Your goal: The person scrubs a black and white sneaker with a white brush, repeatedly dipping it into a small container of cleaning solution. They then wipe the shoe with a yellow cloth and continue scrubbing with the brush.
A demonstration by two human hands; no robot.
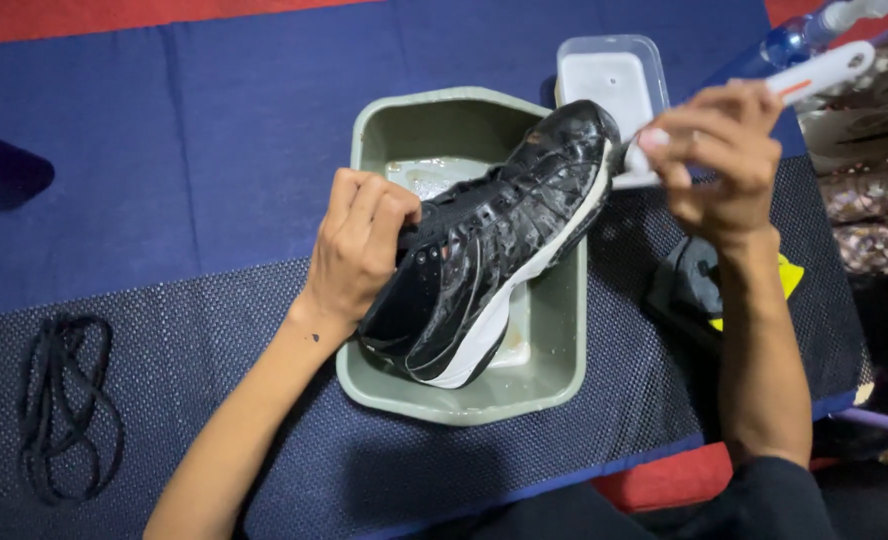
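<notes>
Right now your left hand (359, 245) is curled tight around the collar of the wet black high-top sneaker with a white sole (499, 245), fingers hooked inside the opening, tilting it over the grey-green plastic wash basin (464, 400). Your right hand (719, 160) is pinched closed on the white-handled cleaning brush (814, 70), whose head meets the shoe's toe. Beyond the basin sits a clear rectangular plastic container (609, 75). Loose black shoelaces (64, 405) lie well to the left on the dark mesh mat (214, 400).
</notes>
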